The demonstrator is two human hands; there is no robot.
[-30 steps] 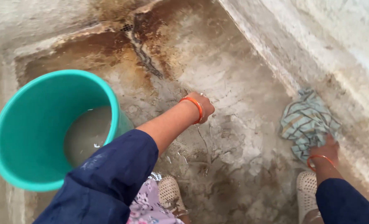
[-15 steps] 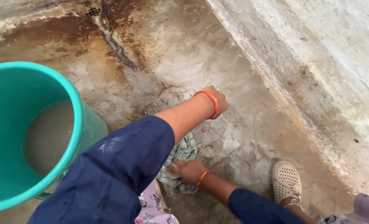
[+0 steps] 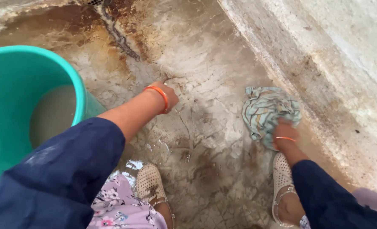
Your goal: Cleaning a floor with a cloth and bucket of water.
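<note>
So the right hand (image 3: 285, 132) is pressed down on a striped teal and white cloth (image 3: 268, 111), fingers bunched into the fabric so the grip is clenched on it, and the cloth sits crumpled on the wet concrete floor (image 3: 214, 85) just beside the raised ledge (image 3: 324, 85) that runs along the right side. There's a thin orange bangle (image 3: 285, 138) on that wrist. The left hand (image 3: 167, 94) is stretched out over the middle of the floor, well apart from the cloth, with a thicker orange bangle (image 3: 159, 95) on its wrist; it's curled downward and I honestly cannot tell if its grip is closed on anything, since the fingers point away from the camera. Both arms are in dark blue sleeves. To the left of the left arm sits a teal bucket (image 3: 80, 91) with murky water in it. The floor is cracked, wet and stained rusty brown toward the top. At the bottom edge you can see two cream perforated shoes, one (image 3: 148, 182) near the left arm and the other (image 3: 282, 178) right under the right wrist.
</note>
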